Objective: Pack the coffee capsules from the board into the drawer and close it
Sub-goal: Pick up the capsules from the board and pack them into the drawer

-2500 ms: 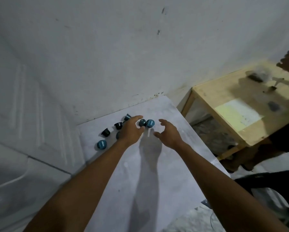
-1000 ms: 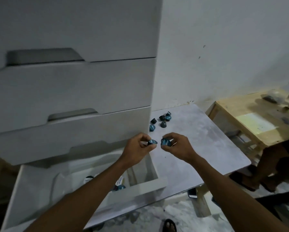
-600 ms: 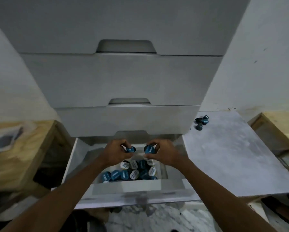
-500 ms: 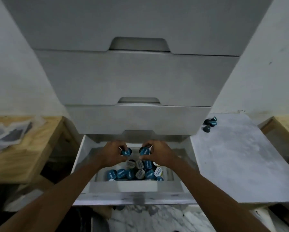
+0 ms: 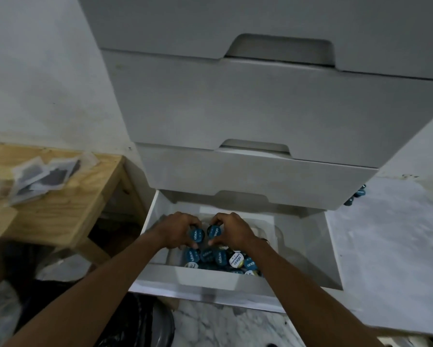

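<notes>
Fingers of the left hand (image 5: 175, 231) pinch one blue capsule (image 5: 196, 237) by its rim, and the right hand (image 5: 231, 230) pinches a second blue capsule (image 5: 214, 232) in the same way; both lids face the camera. Half a second ago the two hands were higher, above the drawer opening. Now they have come down inside the open bottom drawer (image 5: 205, 280), just over the pile of capsules (image 5: 220, 257) that lies behind the front wall. Both capsules are not released yet, so I judge that this pair is about to be added to the pile.

Some capsules remain on the grey board (image 5: 390, 246) to the right, near the corner of the cabinet (image 5: 260, 101); I can see only a few of them (image 5: 358, 195), partly hidden. So more trips look necessary before the drawer can be closed.

About writing: the blue lids carry one short white word, which I cannot read with certainty. One white lid with a yellow edge (image 5: 236, 259) has small dark print, too small to read. No other label is visible.
</notes>
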